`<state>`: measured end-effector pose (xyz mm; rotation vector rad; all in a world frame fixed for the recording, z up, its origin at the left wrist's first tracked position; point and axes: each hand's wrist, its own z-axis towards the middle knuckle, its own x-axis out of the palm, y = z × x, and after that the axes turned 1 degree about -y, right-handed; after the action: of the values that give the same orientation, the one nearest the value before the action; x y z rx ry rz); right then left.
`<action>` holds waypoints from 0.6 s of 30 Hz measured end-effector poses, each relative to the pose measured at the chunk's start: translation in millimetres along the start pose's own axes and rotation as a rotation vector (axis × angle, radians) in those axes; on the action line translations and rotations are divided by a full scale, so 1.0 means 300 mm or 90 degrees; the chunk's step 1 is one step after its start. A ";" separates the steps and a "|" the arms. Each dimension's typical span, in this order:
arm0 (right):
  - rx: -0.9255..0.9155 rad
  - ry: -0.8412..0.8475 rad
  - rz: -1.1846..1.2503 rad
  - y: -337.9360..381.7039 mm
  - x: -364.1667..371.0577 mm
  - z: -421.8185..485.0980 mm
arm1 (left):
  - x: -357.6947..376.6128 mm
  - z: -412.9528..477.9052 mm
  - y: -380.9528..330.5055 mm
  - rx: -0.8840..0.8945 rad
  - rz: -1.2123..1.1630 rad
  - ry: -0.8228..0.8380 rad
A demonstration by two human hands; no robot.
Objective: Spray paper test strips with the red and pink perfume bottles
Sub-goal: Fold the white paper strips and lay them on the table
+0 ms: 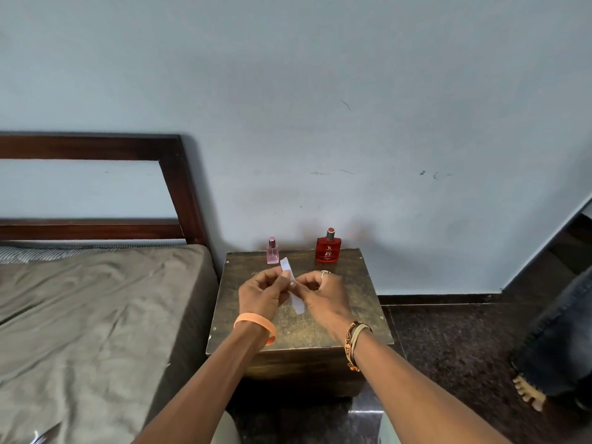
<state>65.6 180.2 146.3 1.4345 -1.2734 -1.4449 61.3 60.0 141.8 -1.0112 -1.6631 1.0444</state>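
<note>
Two bottles stand at the tabletop's [362, 302] far edge — pink bottle [272, 251] and red bottle [328, 246] — just beyond the strip [292, 285]. Left hand [261, 294] and right hand [325, 291] fingers pinch the strip above the tabletop — bed [80, 315] beside it.

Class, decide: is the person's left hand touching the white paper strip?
Touching. The head view shows the left hand pinching the paper strip between thumb and fingertips.

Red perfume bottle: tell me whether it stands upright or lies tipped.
Upright. The red perfume bottle stands on its base at the back of the wooden stand, its top pointing up.
</note>
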 end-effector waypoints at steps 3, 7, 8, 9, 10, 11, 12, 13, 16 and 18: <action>0.006 0.026 -0.032 -0.011 0.006 0.012 | -0.015 0.015 -0.014 0.003 -0.003 0.026; -0.006 0.060 -0.092 -0.034 0.008 0.022 | -0.033 0.030 -0.017 0.064 0.072 0.024; -0.011 0.064 -0.104 -0.037 0.009 0.024 | -0.038 0.034 -0.013 0.071 0.092 0.017; -0.019 0.062 -0.120 -0.040 0.010 0.026 | -0.041 0.037 -0.008 0.073 0.105 0.007; -0.031 0.052 -0.140 -0.041 0.010 0.027 | -0.044 0.041 -0.003 0.070 0.114 -0.005; -0.044 0.037 -0.161 -0.040 0.012 0.028 | -0.047 0.044 0.001 0.065 0.119 -0.016; -0.057 0.022 -0.178 -0.038 0.012 0.028 | -0.050 0.046 0.005 0.057 0.123 -0.020; -0.071 0.010 -0.192 -0.035 0.013 0.028 | -0.053 0.048 0.008 0.048 0.126 -0.018; -0.115 -0.005 -0.249 -0.026 0.012 0.026 | -0.056 0.054 0.013 0.031 0.136 -0.016; -0.135 -0.020 -0.278 -0.022 0.014 0.024 | -0.058 0.062 0.015 0.035 0.133 -0.050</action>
<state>59.2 178.8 138.0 1.6104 -0.8203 -1.8315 48.9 41.6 128.6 -1.1386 -1.6070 1.2750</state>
